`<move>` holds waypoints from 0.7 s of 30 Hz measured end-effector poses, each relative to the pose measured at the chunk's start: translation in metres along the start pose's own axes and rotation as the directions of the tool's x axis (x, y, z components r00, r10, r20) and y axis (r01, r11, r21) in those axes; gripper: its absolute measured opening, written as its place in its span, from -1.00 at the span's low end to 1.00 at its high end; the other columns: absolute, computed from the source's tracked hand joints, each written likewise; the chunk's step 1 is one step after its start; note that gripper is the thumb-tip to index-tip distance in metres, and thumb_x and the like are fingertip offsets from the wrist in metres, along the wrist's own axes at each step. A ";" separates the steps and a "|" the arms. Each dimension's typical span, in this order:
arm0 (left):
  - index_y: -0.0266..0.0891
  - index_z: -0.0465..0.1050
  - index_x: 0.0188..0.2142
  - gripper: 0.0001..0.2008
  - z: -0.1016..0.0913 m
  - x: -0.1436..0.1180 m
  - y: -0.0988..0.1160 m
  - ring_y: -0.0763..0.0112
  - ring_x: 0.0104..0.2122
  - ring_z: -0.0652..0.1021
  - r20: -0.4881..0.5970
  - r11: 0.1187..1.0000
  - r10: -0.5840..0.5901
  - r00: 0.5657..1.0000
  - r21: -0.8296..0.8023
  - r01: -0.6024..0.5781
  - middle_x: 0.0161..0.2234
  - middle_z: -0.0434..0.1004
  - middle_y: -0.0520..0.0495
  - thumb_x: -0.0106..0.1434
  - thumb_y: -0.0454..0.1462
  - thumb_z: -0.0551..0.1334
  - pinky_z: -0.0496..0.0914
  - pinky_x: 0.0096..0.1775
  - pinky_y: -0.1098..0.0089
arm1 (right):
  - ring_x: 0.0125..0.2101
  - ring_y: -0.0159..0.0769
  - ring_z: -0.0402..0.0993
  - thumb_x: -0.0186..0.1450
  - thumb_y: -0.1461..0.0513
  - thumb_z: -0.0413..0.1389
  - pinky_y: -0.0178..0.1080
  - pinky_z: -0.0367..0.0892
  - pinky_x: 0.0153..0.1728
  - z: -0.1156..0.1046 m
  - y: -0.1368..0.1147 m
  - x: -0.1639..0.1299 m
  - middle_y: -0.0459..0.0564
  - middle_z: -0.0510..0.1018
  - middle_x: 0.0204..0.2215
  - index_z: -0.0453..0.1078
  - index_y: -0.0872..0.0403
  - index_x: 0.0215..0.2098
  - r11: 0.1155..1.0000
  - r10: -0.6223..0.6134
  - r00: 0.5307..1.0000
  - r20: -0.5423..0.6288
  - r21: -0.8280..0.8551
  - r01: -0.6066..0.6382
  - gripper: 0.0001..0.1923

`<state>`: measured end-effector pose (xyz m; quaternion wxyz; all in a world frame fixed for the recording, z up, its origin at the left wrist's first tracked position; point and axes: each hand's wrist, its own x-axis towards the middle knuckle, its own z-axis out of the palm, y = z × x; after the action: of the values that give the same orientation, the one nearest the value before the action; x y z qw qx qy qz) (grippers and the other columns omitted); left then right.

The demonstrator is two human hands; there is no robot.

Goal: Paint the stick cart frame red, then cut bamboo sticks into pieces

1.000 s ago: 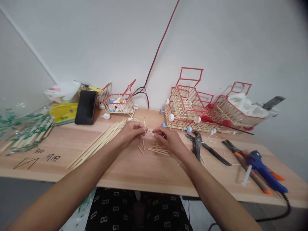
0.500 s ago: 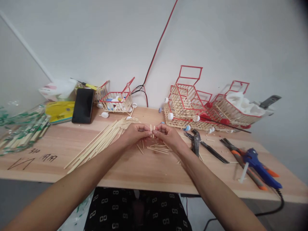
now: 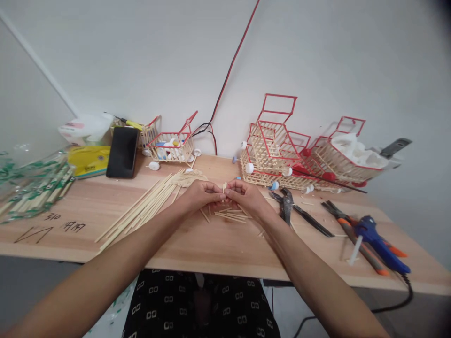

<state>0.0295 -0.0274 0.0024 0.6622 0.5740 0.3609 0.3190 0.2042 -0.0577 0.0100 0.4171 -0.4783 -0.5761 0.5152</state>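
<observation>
My left hand (image 3: 200,195) and my right hand (image 3: 245,197) meet above the middle of the wooden table (image 3: 197,244). Between their fingertips they pinch two short bamboo stick pieces (image 3: 224,188), held upright side by side. Just below the hands lie several cut stick pieces (image 3: 230,217). A fan of long bamboo sticks (image 3: 144,209) lies to the left of my left hand.
Black pliers (image 3: 287,206), orange-handled cutters (image 3: 355,237) and a blue glue gun (image 3: 378,244) lie on the right. Stick-and-red-wire model carts (image 3: 278,152) stand along the wall, with a smaller cart (image 3: 172,148), a black phone (image 3: 122,152) and packed chopsticks (image 3: 33,192) on the left.
My hands came together: a second ago they were apart with one stick in the left hand; now both pinch two short sticks side by side.
</observation>
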 end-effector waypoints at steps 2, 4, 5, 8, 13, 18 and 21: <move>-0.33 0.51 -0.50 -0.73 0.000 0.000 0.000 0.51 -0.55 0.48 0.007 1.000 -0.012 1.000 0.008 0.012 -0.57 0.52 -0.01 -0.11 -0.17 0.45 0.35 -0.45 0.49 | -0.60 -0.48 0.32 0.00 -0.04 0.28 -0.40 0.17 -0.59 0.000 -0.001 -0.001 -0.15 0.46 -0.58 0.34 0.09 -0.39 1.000 0.014 1.000 0.012 0.006 -0.014 -0.57; -0.33 0.51 -0.50 -0.74 0.000 0.000 -0.001 0.50 -0.55 0.48 0.000 1.000 -0.024 1.000 0.008 0.024 -0.57 0.52 -0.01 -0.09 -0.18 0.44 0.36 -0.44 0.48 | -0.61 -0.48 0.30 -0.01 -0.06 0.29 -0.40 0.16 -0.60 -0.001 -0.003 -0.001 -0.16 0.45 -0.58 0.34 0.09 -0.38 1.000 0.020 1.000 0.020 0.004 -0.021 -0.56; -0.33 0.51 -0.49 -0.75 0.001 0.000 -0.001 0.50 -0.55 0.48 -0.002 1.000 -0.031 1.000 0.006 0.031 -0.57 0.52 -0.01 -0.08 -0.18 0.44 0.36 -0.44 0.48 | -0.61 -0.48 0.28 0.00 -0.07 0.28 -0.41 0.15 -0.61 -0.001 -0.003 -0.001 -0.16 0.43 -0.58 0.34 0.09 -0.39 1.000 0.017 1.000 0.021 0.000 -0.017 -0.56; -0.32 0.51 -0.49 -0.78 0.002 0.000 0.000 0.51 -0.57 0.47 0.023 0.998 -0.046 0.999 0.036 0.046 -0.59 0.51 0.01 -0.06 -0.20 0.42 0.35 -0.44 0.48 | -0.61 -0.50 0.23 0.06 -0.08 0.23 -0.41 0.10 -0.63 -0.002 -0.005 -0.002 -0.17 0.39 -0.59 0.37 0.10 -0.41 1.000 -0.014 1.000 0.013 -0.013 0.014 -0.58; -0.31 0.52 -0.52 -0.76 0.005 -0.002 0.003 0.51 -0.57 0.46 0.085 0.996 -0.054 0.995 0.077 0.048 -0.59 0.52 0.00 -0.03 -0.16 0.41 0.35 -0.45 0.48 | -0.63 -0.50 0.20 0.08 -0.05 0.22 -0.38 0.07 -0.62 -0.004 -0.003 -0.001 -0.17 0.37 -0.61 0.42 0.11 -0.44 1.000 -0.023 1.000 -0.014 -0.020 0.023 -0.62; -0.33 0.54 -0.51 -0.69 0.006 -0.004 0.002 0.47 -0.53 0.51 0.094 0.997 -0.072 0.993 -0.005 0.073 -0.55 0.56 -0.07 -0.04 -0.08 0.41 0.39 -0.42 0.47 | -0.63 -0.49 0.21 0.08 -0.02 0.23 -0.37 0.07 -0.61 -0.005 0.006 0.003 -0.15 0.41 -0.60 0.48 0.11 -0.40 0.999 -0.023 0.999 -0.028 -0.035 0.022 -0.65; -0.33 0.55 -0.51 -0.68 0.007 -0.005 0.003 0.45 -0.53 0.52 0.064 0.995 -0.100 0.993 0.004 0.100 -0.55 0.57 -0.09 -0.04 -0.07 0.41 0.39 -0.44 0.47 | -0.63 -0.48 0.22 0.09 -0.03 0.22 -0.37 0.10 -0.60 -0.005 0.009 0.004 -0.15 0.42 -0.59 0.48 0.10 -0.39 0.998 -0.027 0.999 -0.025 -0.052 0.026 -0.65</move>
<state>0.0322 -0.0349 0.0065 0.6884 0.5655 0.3677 0.2667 0.2094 -0.0529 0.0017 0.4187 -0.4876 -0.5902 0.4885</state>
